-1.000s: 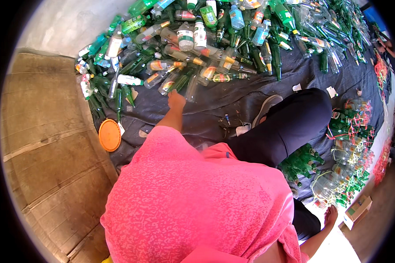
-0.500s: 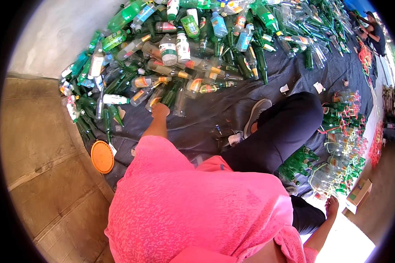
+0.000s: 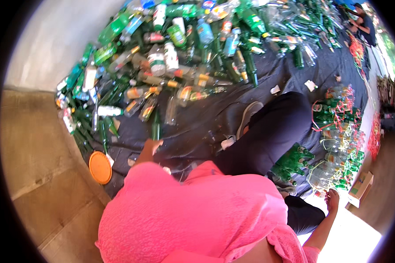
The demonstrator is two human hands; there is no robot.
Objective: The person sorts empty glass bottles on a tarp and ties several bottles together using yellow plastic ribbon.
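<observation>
My left hand, in a pink sleeve, grips the end of a green glass bottle below the pile of mixed glass and plastic bottles. At the lower right, my right hand has curled fingers beside rows of string-tied clear bottles; what they hold, if anything, is too small to make out. Green plastic bottles lie next to these rows, beside my bent dark-trousered leg.
A black tarp lies under the bottles. An orange lid sits by a cardboard sheet at left. A pale wall rises behind. At right are red string, a carton and another person.
My left hand has drawn back down toward my body, bringing the green bottle out from the pile. The view has shifted slightly, and the other person at top right has come into view.
</observation>
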